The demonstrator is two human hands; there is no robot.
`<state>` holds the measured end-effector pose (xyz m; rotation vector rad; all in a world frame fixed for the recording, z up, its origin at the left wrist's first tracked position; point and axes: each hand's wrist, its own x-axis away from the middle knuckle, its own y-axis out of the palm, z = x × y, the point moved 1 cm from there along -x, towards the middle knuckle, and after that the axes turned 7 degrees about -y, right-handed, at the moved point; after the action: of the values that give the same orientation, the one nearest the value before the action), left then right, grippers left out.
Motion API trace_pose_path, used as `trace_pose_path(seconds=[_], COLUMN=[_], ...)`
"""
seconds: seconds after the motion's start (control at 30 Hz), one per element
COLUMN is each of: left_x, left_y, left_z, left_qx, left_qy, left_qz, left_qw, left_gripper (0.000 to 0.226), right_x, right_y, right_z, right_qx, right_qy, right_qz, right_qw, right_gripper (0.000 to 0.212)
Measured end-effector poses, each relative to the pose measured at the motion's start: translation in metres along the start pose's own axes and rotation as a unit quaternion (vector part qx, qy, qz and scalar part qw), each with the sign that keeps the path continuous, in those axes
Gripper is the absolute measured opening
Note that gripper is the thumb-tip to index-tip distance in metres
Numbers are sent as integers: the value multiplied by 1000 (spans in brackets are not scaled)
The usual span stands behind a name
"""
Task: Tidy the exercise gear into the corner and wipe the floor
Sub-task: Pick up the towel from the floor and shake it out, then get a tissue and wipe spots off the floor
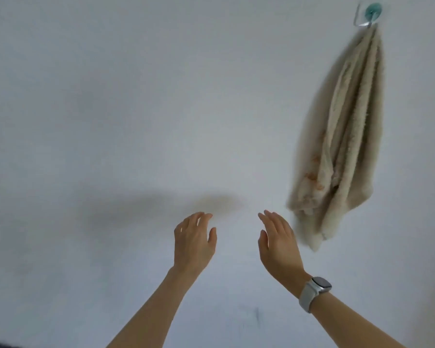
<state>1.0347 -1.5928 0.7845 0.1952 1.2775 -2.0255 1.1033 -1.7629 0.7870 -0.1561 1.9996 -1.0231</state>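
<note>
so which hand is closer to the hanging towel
The right hand, the one with the watch, is nearer the towel; the left hand is bare-wristed.

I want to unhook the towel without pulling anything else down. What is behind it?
Behind the towel only the bare white wall and the towel's shadow show. It hangs from a teal hook at its top. Whatever its folds cover cannot be seen.
</note>
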Motion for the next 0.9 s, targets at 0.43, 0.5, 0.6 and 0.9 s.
trace_pose_path(seconds=[0.43,0.5,0.6,0.9], left_x=[366,423,484,532], left_y=[-270,-304,-342,-430], left_z=[-392,-421,-452,-594], left_qx=[-148,-155,-158,-129], left_qy=[-489,-554,-622,-712], left_qz=[52,64,78,115], left_qw=[858,815,763,680], left_gripper=[36,37,37,37], right_x=[195,229,269,290], right_y=[241,261,286,403], right_z=[-423,-480,-553,-762], right_qx=[-205,-216,-218,-220], right_qy=[-167,-200,-255,-371], right_qz=[-409,-459,-511,-557], right_qw=[874,838,792,710], right_gripper=[37,37,37,35])
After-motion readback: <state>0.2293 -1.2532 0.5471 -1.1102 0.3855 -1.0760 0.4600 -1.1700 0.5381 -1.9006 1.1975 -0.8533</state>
